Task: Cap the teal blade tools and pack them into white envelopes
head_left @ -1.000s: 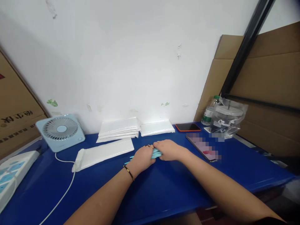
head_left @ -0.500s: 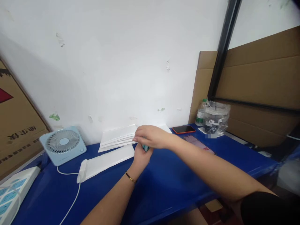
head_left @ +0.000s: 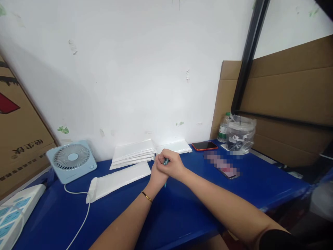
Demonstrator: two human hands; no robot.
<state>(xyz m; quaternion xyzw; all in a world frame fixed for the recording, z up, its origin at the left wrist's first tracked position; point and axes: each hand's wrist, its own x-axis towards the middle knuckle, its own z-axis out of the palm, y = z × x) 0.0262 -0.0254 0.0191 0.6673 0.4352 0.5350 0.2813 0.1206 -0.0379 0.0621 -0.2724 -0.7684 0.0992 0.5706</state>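
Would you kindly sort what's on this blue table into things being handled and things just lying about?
In hand: left hand, right hand, teal pens.
Lying about: fan, white envelopes, phone, bottle, power strip.

Single head view, looking forward-down over blue table (head_left: 197, 208) toward white wall (head_left: 130, 69), close range.

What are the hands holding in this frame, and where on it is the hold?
Both hands, left and right, close together around thin teal sticks, gripped about mid-length; the ends poke out above and below.
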